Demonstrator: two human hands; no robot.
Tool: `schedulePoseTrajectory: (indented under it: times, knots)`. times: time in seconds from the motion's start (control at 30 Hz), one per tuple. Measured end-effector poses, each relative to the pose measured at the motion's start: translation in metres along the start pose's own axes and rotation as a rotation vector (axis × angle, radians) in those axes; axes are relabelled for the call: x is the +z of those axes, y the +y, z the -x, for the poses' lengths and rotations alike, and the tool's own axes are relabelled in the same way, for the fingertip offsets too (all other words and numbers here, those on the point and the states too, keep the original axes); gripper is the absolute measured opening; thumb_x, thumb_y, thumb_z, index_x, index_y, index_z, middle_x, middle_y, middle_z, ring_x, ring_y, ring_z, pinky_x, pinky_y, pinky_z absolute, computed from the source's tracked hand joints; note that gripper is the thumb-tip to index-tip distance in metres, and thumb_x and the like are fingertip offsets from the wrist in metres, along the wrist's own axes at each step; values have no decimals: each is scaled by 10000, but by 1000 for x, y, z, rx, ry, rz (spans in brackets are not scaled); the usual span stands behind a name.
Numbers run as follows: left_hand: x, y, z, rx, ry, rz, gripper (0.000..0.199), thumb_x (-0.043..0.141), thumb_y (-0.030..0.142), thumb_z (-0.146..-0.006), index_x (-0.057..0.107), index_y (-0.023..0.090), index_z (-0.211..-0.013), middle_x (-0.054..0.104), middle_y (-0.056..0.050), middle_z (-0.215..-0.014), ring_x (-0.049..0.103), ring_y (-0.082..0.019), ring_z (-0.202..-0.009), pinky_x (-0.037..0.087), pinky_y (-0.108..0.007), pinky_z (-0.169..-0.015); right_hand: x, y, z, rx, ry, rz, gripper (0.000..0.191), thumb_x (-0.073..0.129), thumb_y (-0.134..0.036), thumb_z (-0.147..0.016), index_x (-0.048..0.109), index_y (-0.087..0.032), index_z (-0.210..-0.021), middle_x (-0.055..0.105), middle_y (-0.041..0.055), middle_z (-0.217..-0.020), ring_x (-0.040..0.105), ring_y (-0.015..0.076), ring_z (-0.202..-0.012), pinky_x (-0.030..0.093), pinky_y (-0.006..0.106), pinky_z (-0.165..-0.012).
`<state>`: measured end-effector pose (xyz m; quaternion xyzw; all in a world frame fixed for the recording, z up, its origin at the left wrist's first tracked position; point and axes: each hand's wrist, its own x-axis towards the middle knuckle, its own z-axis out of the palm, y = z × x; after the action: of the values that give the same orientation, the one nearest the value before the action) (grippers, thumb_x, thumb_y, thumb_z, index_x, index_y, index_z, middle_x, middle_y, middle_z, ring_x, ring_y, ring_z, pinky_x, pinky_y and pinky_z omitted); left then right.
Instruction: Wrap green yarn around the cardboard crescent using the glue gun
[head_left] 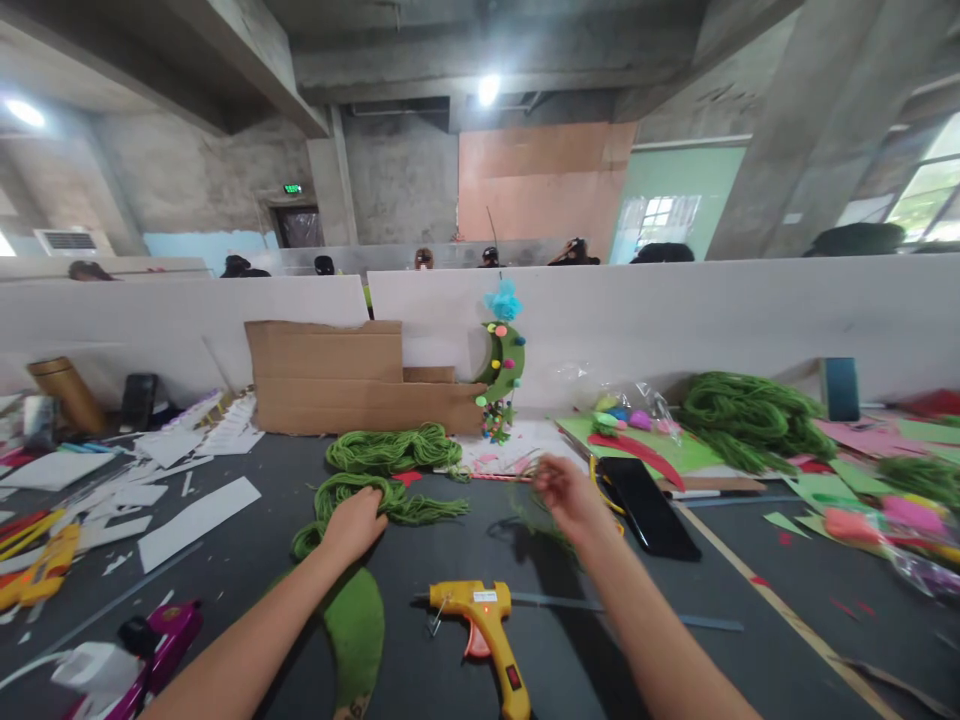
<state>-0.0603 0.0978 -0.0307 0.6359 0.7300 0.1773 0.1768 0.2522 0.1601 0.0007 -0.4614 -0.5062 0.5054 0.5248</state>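
My left hand point(358, 525) rests on a looped bundle of green yarn point(334, 495), with its fingers curled onto the strands. Thin green yarn strands point(529, 515) hang blurred beside my right hand point(566, 492), which is raised above the table with its fingers pinched around them. A second yarn skein point(394, 448) lies just behind the first. Below my left wrist is a curved green crescent piece point(358, 630), partly covered by my forearm. Between my arms, a yellow hot glue gun point(480, 610) lies on its side with a glue stick in its back.
A decorated crescent with pompoms point(510, 365) stands against the white partition point(675, 310), next to brown cardboard point(322, 385). On the right lie a black phone point(651, 510) and more green yarn point(750, 415). Paper scraps point(199, 525) and a purple power strip point(169, 640) are on the left.
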Motion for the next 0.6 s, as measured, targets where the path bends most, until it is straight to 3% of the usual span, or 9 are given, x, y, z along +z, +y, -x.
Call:
schedulePoseTrajectory:
  times: [0.1,0.2,0.3,0.5,0.6]
  knots:
    - [-13,-4,-3,-64,44,67,280,514,300,-835,542,151,-1070,569,-79,-1093,566,-203,-942,471,-419,-799,-60,-16,-7,16,213,-324,299,505,-296,-868,509,-155,-1132,548,75,-1117,572,189,-920,490,387,-762]
    - [-29,3,-14,-113,91,201,295,512,304,-836,533,148,-1086,570,-76,-1088,576,-201,-914,486,-404,-770,-86,-16,-4,69,300,-521,280,493,-296,-875,513,-149,-1113,562,66,-1070,584,167,-858,502,349,-713]
    - [-48,28,-37,-109,109,343,317,513,307,-835,520,152,-1111,558,-76,-1111,572,-212,-926,491,-404,-767,-77,-2,1,169,274,-618,280,504,-290,-870,518,-149,-1111,563,68,-1078,583,174,-876,501,361,-728]
    - [-85,103,-90,32,101,518,325,511,301,-837,507,157,-1128,548,-87,-1128,568,-206,-938,488,-412,-775,-58,13,2,281,187,-646,292,508,-290,-867,514,-156,-1127,549,75,-1120,571,190,-926,489,390,-768]
    - [-91,108,-98,61,111,550,325,513,299,-837,507,157,-1129,548,-87,-1128,568,-205,-937,488,-411,-774,-64,12,2,282,169,-598,296,509,-291,-867,512,-156,-1130,548,75,-1121,571,191,-928,489,391,-768]
